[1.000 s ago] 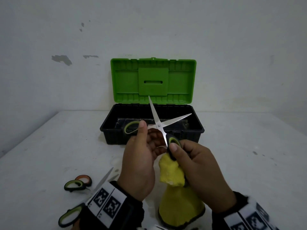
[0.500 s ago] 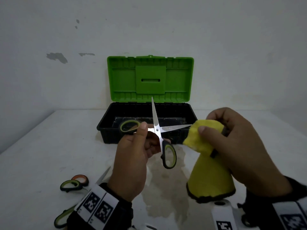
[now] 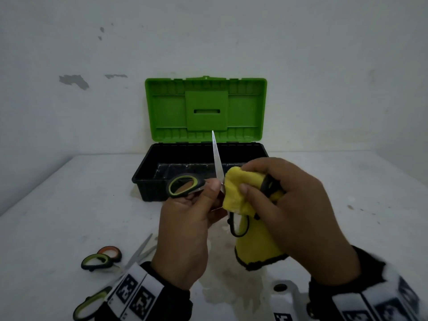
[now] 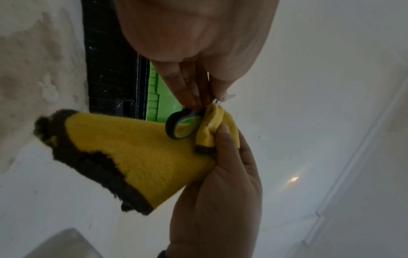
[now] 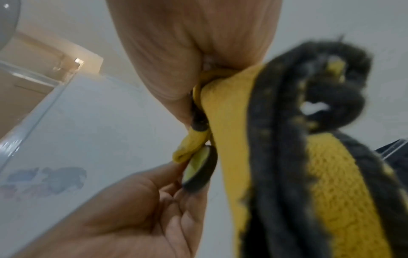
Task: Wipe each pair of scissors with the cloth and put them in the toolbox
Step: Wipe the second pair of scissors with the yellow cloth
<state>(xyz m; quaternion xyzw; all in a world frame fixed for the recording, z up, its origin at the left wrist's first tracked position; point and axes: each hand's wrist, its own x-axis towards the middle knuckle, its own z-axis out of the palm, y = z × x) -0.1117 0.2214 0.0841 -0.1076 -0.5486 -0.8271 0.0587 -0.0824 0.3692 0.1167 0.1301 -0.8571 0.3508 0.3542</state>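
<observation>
Mid-wipe, from the look of it. Left hand (image 3: 185, 230) pinching the open scissors (image 3: 185, 186) by the pivot, thumb above and fingers below, green-lined handle loop out to the left, one blade pointing up and away over the toolbox (image 3: 148, 181). Held up off the table (image 3: 69, 205) and spread, presumably so each blade can be reached on its own. Right hand (image 3: 298, 205) clamped on the yellow cloth (image 3: 236, 193), thumb and fingers folding it over the second blade just right of the pivot; that blade hidden inside the fold. Rest of the cloth hanging down, dark-edged hem near the tabletop. Lower handle loop dangling below the fold, as the left wrist view shows. Toolbox at the far middle, green lid (image 3: 206, 110) propped open against the wall, ready to receive; contents not clear. More scissors (image 3: 102, 258) lying near left on the table, partly behind the left wrist, probably unwiped. Wet-looking patch on the table under the hands.
</observation>
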